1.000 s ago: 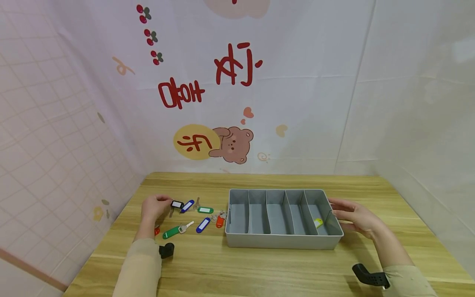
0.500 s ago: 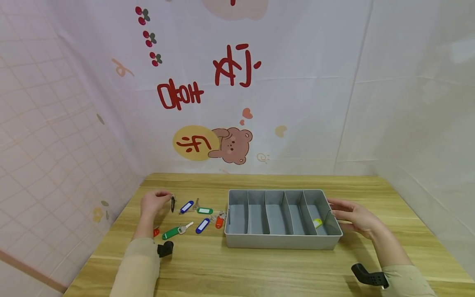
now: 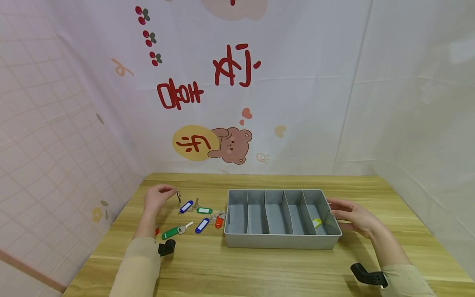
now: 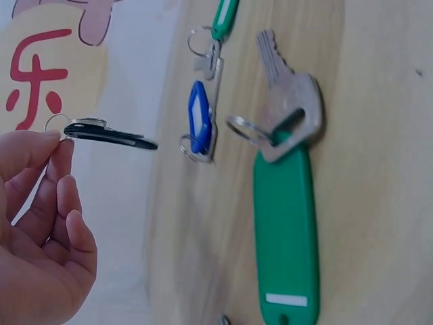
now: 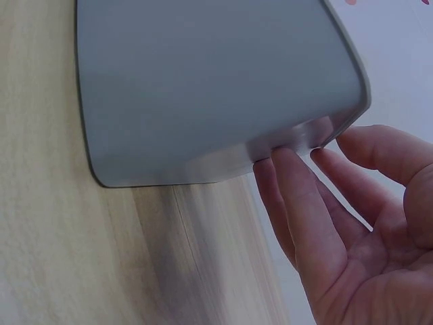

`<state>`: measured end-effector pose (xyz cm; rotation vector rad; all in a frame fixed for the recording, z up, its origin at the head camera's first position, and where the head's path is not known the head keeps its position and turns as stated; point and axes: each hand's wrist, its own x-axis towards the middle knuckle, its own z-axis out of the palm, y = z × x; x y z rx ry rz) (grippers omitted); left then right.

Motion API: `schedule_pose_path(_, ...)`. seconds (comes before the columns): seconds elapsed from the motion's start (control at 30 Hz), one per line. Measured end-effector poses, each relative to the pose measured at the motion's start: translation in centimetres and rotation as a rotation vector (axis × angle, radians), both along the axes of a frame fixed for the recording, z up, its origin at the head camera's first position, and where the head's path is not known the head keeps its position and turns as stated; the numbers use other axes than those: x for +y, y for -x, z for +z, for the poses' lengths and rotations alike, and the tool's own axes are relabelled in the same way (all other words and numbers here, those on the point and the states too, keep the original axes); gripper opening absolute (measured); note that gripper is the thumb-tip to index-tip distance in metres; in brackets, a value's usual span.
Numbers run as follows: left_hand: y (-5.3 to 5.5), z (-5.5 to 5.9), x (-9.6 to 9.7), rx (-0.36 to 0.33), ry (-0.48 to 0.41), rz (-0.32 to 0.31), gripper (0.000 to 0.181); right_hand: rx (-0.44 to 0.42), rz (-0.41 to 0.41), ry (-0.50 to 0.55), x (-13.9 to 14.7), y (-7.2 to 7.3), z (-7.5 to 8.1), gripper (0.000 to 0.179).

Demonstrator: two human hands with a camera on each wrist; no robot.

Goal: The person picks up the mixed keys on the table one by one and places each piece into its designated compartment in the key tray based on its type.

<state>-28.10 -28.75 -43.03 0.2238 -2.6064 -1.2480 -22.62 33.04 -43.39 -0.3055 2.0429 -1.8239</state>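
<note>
My left hand [image 3: 155, 199] pinches the ring of a black key tag [image 4: 111, 133] between thumb and fingertips, and the tag and its key hang above the table. In the left wrist view this tag is seen edge-on. Below it lie a blue key tag [image 3: 186, 206] and a green key tag [image 3: 170, 233], each with a key. A grey box [image 3: 282, 241] with several compartments stands to the right. My right hand [image 3: 358, 218] holds its right end, fingertips on the outer wall [image 5: 216, 88] and thumb at the rim. A yellow key tag [image 3: 316, 222] lies in the rightmost compartment.
Between my left hand and the box lie another green tag [image 3: 204, 210], another blue tag [image 3: 202, 225] and a red tag [image 3: 219, 222]. A second red tag [image 3: 157, 231] is partly hidden by my left wrist. A printed cloth [image 3: 297, 103] stands behind the wooden table [image 3: 259, 268].
My left hand has lifted the black key tag off the table and moved it slightly up and to the right. The right hand and the box stay in place.
</note>
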Motion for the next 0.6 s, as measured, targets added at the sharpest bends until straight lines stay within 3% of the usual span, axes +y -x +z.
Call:
schedule_pose_path(0.37,0.1,1.6,1.7,0.045,-0.053,-0.053,0.026,-0.009,-0.006,-0.001,-0.1,0.0,0.0,0.061)
schedule_pose_path(0.6,0.0,2.4,3.0,0.039,-0.077,-0.073,0.025,-0.010,-0.004,0.003,-0.1,-0.1,0.1,0.061)
